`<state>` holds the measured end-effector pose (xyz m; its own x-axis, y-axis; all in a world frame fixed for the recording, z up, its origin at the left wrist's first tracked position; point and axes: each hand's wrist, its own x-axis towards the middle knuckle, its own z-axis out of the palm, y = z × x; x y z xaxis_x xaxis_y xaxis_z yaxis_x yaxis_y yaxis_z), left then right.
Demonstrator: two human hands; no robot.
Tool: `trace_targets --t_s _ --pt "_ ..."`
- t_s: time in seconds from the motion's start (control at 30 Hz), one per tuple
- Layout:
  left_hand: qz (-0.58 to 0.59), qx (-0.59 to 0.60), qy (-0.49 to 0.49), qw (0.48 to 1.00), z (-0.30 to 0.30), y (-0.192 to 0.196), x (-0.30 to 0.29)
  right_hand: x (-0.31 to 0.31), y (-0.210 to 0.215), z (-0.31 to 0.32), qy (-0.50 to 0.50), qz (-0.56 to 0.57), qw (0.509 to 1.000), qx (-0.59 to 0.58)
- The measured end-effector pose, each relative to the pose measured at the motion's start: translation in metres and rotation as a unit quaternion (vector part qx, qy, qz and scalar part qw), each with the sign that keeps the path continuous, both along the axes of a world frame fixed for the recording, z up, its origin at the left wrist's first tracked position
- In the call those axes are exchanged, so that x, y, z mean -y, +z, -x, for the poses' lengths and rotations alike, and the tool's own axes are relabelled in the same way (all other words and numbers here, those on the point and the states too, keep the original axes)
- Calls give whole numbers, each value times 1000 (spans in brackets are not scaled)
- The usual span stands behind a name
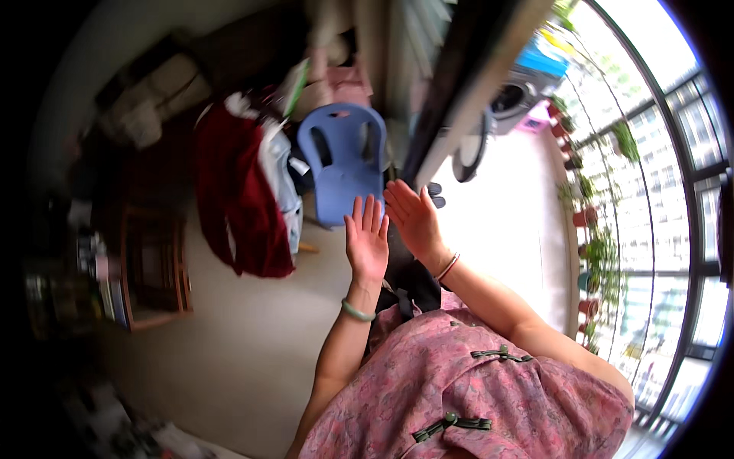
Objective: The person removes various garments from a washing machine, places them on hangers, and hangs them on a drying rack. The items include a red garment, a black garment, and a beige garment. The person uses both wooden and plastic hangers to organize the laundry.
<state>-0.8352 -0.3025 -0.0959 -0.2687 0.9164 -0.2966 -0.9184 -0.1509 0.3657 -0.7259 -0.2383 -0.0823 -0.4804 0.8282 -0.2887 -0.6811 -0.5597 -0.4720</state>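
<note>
Both palms face up in front of my body, fingers stretched out. My left hand (368, 239) is open and holds nothing; a pale green bangle (357, 310) circles its wrist. Beside it, my right hand (414, 222) is open too, with nothing in it and a thin bracelet (447, 268) at the wrist. The fingertips of the two hands come near each other. Just beyond them stands a blue plastic chair (345, 180), its seat partly behind my left fingers. Left of the chair hangs a dark red cloth (238, 195) next to a pale blue one (279, 172).
A wooden stool-like frame (155, 268) stands at the left. Past a dark door frame (451, 99) on the right are a front-loading washing machine (516, 96), dark slippers (436, 194) and several potted plants (587, 218) along the windows (650, 191).
</note>
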Motion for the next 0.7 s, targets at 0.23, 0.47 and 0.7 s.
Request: trace_targets --t_s 0.23,0.47,0.7 --pt "-19 9 -166 986 -111 5 -50 -12 -5 -141 -199 53 978 -31" --pt "-24 23 -251 967 -261 12 -137 -63 5 -296 -304 34 951 -40" --pt "31 108 -265 958 -418 -27 -202 -132 -31 -446 -321 62 945 -19"
